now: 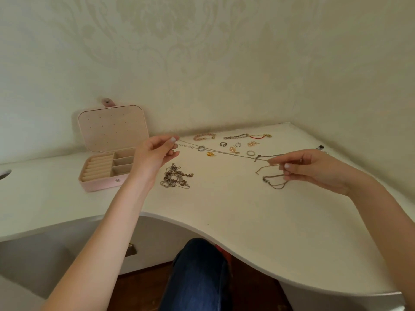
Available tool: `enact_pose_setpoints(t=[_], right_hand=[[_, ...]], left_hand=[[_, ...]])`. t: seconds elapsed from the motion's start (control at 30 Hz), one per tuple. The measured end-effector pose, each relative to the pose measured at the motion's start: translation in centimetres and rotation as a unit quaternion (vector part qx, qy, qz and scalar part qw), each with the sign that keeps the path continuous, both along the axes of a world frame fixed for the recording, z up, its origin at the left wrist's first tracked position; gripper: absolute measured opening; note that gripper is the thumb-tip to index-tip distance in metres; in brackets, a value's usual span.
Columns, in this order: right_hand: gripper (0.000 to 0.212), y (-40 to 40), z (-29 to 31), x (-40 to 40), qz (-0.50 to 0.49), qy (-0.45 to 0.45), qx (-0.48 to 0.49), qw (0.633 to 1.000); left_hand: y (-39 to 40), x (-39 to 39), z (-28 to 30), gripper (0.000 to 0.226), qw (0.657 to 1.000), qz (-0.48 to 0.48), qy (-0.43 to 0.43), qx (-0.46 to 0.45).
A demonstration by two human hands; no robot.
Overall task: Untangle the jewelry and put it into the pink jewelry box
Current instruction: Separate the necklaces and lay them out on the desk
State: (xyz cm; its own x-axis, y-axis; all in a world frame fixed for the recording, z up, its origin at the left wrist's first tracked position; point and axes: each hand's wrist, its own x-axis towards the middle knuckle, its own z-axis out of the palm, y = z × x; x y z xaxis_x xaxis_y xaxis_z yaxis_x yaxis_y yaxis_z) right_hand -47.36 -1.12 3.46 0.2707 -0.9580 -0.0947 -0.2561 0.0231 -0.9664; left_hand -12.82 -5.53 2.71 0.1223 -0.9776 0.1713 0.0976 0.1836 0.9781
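While your left hand (157, 153) is raised above the white desk (224, 205) with its fingers curled and the thumb and forefinger pinched together, it holds one end of a thin silver necklace (226, 152). The chain runs taut across to your right hand (314, 169), which is turned palm inward with the wrist bent. Its thumb and forefinger pinch the chain's other end, and the remaining fingers curl loosely beneath. A small ring pendant (201, 148) hangs on the chain close to your left hand, and a small dark charm (257, 157) sits on it nearer your right. Both forearms reach out from the lower corners, the left one crossing in front of the pink jewelry box (107, 153).

That box stands open at the left of the desk, its lid leaning back toward the wall, with ring rolls and small compartments showing inside. Just right of your left wrist a tangled heap of chains (176, 176) lies on the desk. A looser brownish chain (272, 180) trails beneath your right fingers; whether those fingers touch it cannot be told. Along the back sit a pink beaded bracelet (204, 136), a silver link bracelet (235, 136) and a red cord bracelet (260, 136), with several rings and small earrings scattered just in front of them.
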Motion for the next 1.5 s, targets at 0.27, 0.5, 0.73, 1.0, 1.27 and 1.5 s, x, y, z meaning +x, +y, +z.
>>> enact_pose_setpoints(t=[0.27,0.5,0.73,1.0,1.27,1.5], right_hand=[[0.016,1.6,-0.1,-3.4,-0.173,-0.064,-0.011,0.983],[0.017,2.9,-0.8,-8.0,-0.213,-0.111,0.029,0.970],[0.005,1.9,-1.5,-10.5,-0.360,0.232,-0.104,0.898],[0.016,-0.1,-4.7,-12.1,-0.313,0.466,-0.210,0.800],[0.019,-0.5,-5.7,-13.0,-0.298,0.528,-0.205,0.768],[0.059,-0.2,-5.6,-10.0,-0.155,0.509,-0.203,0.822]], left_hand=[[1.6,-2.6,-0.9,0.013,0.990,-0.026,-0.138,-0.009],[2.9,-5.9,-1.7,0.007,0.980,-0.079,-0.185,0.007],[5.5,-10.7,-2.2,0.001,0.938,-0.158,-0.308,-0.009],[6.4,-13.6,-2.8,0.007,0.887,-0.213,-0.407,-0.052],[5.2,-13.8,-3.5,0.002,0.876,-0.219,-0.423,-0.078],[4.9,-15.2,-2.6,0.061,0.836,-0.233,-0.473,-0.153]])
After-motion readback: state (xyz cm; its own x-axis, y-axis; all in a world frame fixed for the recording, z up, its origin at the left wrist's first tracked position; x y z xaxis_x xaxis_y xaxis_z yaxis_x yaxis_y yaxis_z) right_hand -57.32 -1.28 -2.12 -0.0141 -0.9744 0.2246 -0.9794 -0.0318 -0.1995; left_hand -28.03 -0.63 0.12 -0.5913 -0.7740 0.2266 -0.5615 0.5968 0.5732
